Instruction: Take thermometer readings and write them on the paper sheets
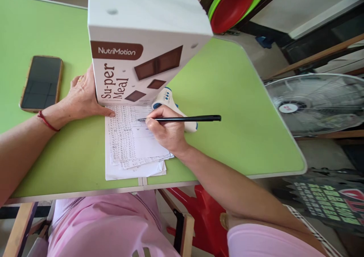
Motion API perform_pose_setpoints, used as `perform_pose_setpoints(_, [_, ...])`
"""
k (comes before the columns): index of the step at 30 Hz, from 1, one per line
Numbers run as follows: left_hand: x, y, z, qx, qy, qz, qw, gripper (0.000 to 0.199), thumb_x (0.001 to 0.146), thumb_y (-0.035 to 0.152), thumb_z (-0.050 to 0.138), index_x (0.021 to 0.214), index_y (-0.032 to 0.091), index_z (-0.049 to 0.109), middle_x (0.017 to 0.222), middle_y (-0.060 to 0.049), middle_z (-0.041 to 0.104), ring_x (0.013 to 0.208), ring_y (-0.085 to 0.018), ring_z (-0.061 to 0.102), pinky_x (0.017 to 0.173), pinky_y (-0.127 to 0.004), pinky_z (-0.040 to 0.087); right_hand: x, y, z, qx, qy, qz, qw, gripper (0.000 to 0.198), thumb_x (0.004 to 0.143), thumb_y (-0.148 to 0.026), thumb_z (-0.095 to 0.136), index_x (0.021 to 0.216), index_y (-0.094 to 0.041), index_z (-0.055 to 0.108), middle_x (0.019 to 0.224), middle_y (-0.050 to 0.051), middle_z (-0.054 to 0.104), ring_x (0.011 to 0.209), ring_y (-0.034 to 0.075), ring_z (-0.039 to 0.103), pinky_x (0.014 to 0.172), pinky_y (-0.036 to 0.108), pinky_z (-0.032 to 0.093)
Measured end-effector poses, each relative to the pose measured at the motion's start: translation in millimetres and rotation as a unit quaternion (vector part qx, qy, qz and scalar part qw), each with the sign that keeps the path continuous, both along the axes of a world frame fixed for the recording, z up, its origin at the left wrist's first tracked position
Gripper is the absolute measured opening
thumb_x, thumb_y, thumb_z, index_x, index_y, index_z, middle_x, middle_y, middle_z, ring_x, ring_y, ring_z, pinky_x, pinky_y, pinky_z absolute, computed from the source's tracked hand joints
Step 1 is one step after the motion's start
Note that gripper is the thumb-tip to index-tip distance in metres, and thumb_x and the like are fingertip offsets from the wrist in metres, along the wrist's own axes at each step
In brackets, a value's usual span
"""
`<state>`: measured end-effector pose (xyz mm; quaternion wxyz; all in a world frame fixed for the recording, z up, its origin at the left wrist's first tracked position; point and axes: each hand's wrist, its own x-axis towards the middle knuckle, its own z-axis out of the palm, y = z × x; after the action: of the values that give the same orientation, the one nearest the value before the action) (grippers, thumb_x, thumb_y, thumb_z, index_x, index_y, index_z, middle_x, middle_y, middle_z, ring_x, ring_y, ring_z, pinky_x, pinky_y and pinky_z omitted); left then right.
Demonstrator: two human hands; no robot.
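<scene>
While right hand (pixel 166 130) pinches pen (pixel 182 118) over papers (pixel 127 147), left hand (pixel 82 97) lies flat against box (pixel 136 44).

Box (pixel 136 41) behind papers (pixel 131 147) (stacked), phone (pixel 42 82) left, fan (pixel 315 103) right of table (pixel 227 109)

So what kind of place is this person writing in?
Probably a home or small shop corner, not an office: a green folding table carries handwritten papers, a smartphone and a NutriMotion Su-per Meal box, with a standing fan and stacked plastic basins nearby.
</scene>
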<state>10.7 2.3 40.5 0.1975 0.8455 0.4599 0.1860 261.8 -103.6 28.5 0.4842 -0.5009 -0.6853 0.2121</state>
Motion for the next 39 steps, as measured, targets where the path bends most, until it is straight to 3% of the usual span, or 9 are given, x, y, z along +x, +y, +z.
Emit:
perform_pose_setpoints(6, [2, -3, 2.5, 0.004, 0.009, 0.012, 1.0, 0.116, 0.05, 0.082, 0.077, 0.142, 0.019, 0.043, 0.152, -0.015, 0.043, 0.139, -0.049, 0.037, 0.114, -0.065, 0.024, 0, -2, 1, 0.015, -0.018, -0.005, 1.0, 0.011, 0.08, -0.022, 0.058, 0.07, -0.023, 0.054, 0.057, -0.006, 0.056, 0.049, 0.01, 0.048, 0.047, 0.025, 0.04])
perform_pose_setpoints(10, [3, -5, 3.4, 0.02, 0.021, 0.013, 0.999, 0.107, 0.053, 0.069, 0.086, 0.141, 0.022, 0.045, 0.144, -0.017, 0.049, 0.133, -0.052, 0.043, 0.11, -0.065, 0.031, 7, -5, 12, 0.119, -0.062, 0.006, 0.991, 0.006, 0.087, -0.022, 0.06, 0.081, -0.024, 0.059, 0.064, -0.005, 0.062, 0.053, 0.011, 0.057, 0.05, 0.026, 0.047])
perform_pose_setpoints(14, [3, -6, 6.1, 0.013, 0.038, 0.015, 0.999, 0.105, 0.054, 0.063, 0.089, 0.141, 0.024, 0.046, 0.147, -0.016, 0.046, 0.136, -0.051, 0.04, 0.113, -0.064, 0.029, 21, -6, 32, 0.195, -0.143, 0.113, 0.964, 0.015, 0.097, -0.02, 0.054, 0.109, -0.025, 0.063, 0.072, -0.002, 0.069, 0.06, 0.013, 0.066, 0.053, 0.027, 0.052])
perform_pose_setpoints(17, [2, -5, 6.2, 0.018, 0.029, 0.003, 0.999, 0.101, 0.057, 0.07, 0.085, 0.14, 0.027, 0.047, 0.15, -0.013, 0.045, 0.139, -0.05, 0.038, 0.114, -0.065, 0.029, 23, -9, 42, 0.211, -0.209, 0.215, 0.93, 0.015, 0.101, -0.028, 0.053, 0.114, -0.023, 0.059, 0.075, 0.0, 0.072, 0.063, 0.014, 0.068, 0.057, 0.027, 0.055])
perform_pose_setpoints(20, [1, -4, 5.4, 0.018, 0.025, 0.0, 1.0, 0.105, 0.057, 0.078, 0.079, 0.142, 0.027, 0.046, 0.151, -0.011, 0.044, 0.138, -0.05, 0.038, 0.113, -0.066, 0.03, 13, -18, 40, 0.181, -0.266, 0.282, 0.904, 0.03, 0.096, -0.047, 0.06, 0.109, -0.02, 0.055, 0.108, 0.012, 0.076, 0.097, 0.021, 0.073, 0.081, 0.036, 0.061])
perform_pose_setpoints(24, [1, -4, 6.4, 0.008, 0.031, 0.01, 0.999, 0.113, 0.056, 0.086, 0.072, 0.146, 0.024, 0.042, 0.148, -0.013, 0.046, 0.138, -0.049, 0.038, 0.114, -0.067, 0.029, -1, -27, 22, 0.125, -0.309, 0.359, 0.872, 0.05, 0.091, -0.061, 0.06, 0.111, -0.016, 0.053, 0.142, 0.026, 0.058, 0.137, 0.031, 0.054, 0.106, 0.048, 0.052])
perform_pose_setpoints(30, [3, -8, 8.2, 0.022, 0.034, 0.026, 0.999, 0.109, 0.057, 0.078, 0.077, 0.144, 0.022, 0.041, 0.145, -0.016, 0.048, 0.136, -0.048, 0.041, 0.113, -0.065, 0.029, -7, -24, 0, 0.098, -0.261, 0.384, 0.88, 0.054, 0.088, -0.06, 0.061, 0.117, -0.016, 0.05, 0.146, 0.027, 0.054, 0.144, 0.032, 0.046, 0.114, 0.054, 0.042])
perform_pose_setpoints(33, [2, -11, 2.6, 0.054, 0.026, 0.043, 0.997, 0.103, 0.061, 0.07, 0.081, 0.143, 0.023, 0.041, 0.143, -0.016, 0.05, 0.134, -0.05, 0.043, 0.111, -0.066, 0.029, -7, -24, -1, 0.09, -0.255, 0.383, 0.883, 0.049, 0.087, -0.05, 0.062, 0.119, -0.017, 0.048, 0.146, 0.026, 0.054, 0.145, 0.031, 0.044, 0.115, 0.056, 0.04])
perform_pose_setpoints(39, [-3, -22, -12.6, 0.12, -0.031, 0.065, 0.99, 0.105, 0.064, 0.065, 0.084, 0.148, 0.03, 0.032, 0.143, -0.014, 0.051, 0.133, -0.048, 0.044, 0.11, -0.067, 0.029, -9, -27, -2, 0.085, -0.274, 0.367, 0.885, 0.053, 0.083, -0.055, 0.065, 0.119, -0.018, 0.049, 0.144, 0.025, 0.056, 0.143, 0.032, 0.047, 0.117, 0.059, 0.035])
